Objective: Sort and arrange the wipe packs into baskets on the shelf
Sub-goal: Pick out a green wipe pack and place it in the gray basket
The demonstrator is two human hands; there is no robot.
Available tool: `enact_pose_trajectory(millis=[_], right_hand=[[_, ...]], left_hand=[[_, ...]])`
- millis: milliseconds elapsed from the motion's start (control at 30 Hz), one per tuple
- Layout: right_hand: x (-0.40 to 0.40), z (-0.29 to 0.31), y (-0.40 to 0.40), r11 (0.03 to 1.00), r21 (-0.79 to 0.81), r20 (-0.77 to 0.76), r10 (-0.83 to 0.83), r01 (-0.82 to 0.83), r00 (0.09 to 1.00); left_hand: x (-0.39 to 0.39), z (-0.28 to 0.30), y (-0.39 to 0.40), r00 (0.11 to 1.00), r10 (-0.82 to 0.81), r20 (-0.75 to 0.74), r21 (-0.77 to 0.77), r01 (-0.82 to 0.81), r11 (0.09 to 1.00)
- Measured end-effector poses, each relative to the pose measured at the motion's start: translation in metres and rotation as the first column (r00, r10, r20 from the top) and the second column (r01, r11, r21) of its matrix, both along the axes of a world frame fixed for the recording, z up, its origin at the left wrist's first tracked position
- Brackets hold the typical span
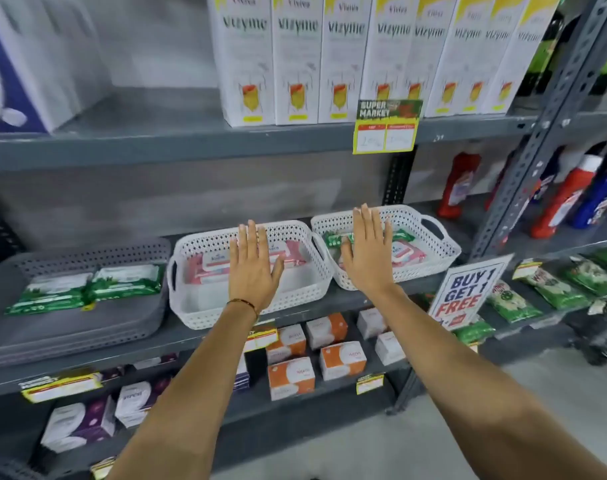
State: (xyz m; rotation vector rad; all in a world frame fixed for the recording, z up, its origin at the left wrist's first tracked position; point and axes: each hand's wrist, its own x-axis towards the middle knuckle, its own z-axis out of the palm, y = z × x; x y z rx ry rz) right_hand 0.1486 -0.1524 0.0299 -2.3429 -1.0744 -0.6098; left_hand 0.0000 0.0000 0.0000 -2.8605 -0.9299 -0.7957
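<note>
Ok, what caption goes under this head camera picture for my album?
Both open hands, left hand and right hand, hover over two white baskets of pink wipe packs, beside a grey basket holding green packs.

Under our left hand [251,268] we saw a white basket [198,306] of perforated, matt plastic; under our right hand [367,258] sat another [430,244]. The wipe packs [87,289] left of our hands wore glossy green film. The shelf [156,147] looked like matt grey painted metal.

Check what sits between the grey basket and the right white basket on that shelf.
In the head view, another white basket sits between the grey basket and the right white basket. It holds pink packs, with the left hand open over it.
</note>
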Motion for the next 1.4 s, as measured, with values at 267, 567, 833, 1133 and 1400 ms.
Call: enact_pose_trajectory(millis=[267,567,833,1133,1400], right_hand=[[0.128,-0.031,0.045,0.901,-0.403,-0.311,0.033,-0.163,0.950],[0.207,-0.037,0.103,0.816,-0.520,-0.494,-0.044,-0.254,0.868],[0.215,-0.048,0.115,0.715,-0.638,-0.555,-0.167,-0.287,0.815],[0.203,-0.056,0.106,0.822,-0.533,-0.406,-0.040,-0.200,0.913],[0.164,-0.039,0.097,0.964,-0.264,-0.276,-0.112,0.037,0.955]], left_hand=[[0.097,-0.032,0.043,0.987,-0.040,-0.153,-0.149,0.017,0.989],[0.163,-0.053,0.034,0.950,-0.291,-0.117,-0.341,0.236,0.910],[0.169,-0.069,0.026,0.945,-0.321,-0.067,-0.382,0.273,0.883],[0.167,-0.066,0.024,0.949,-0.305,-0.072,-0.389,0.255,0.885],[0.131,-0.051,0.038,0.965,-0.255,-0.065,-0.306,0.224,0.925]])
